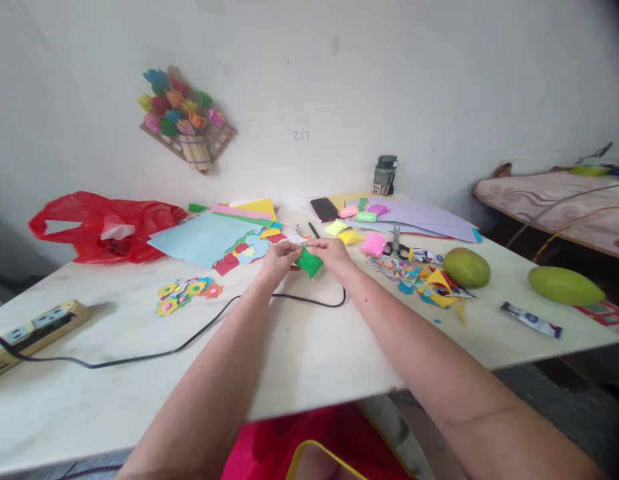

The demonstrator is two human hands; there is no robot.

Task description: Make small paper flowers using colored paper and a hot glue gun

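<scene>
Both my hands meet over the middle of the white table [309, 347], pinching the top edge of a small green packet [309, 263] that looks like a soft clay pack. My left hand [282, 260] grips its left corner, and my right hand [332, 255] has the right one. The packet hangs below my fingertips; its upper edge is partly hidden by them. Just beyond lies a black pen [314, 230]. Similar packets in yellow [350, 237] and pink [374, 244] rest to the right of my right hand.
Paper flowers [187, 293], coloured sheets [204, 237] and a red plastic bag [109, 230] occupy the left. A black cable [174, 350] runs from a power strip [37, 330]. On the right are scissors [396, 245], paper scraps [432, 283], a glue tube [531, 320] and two green fruits [466, 267].
</scene>
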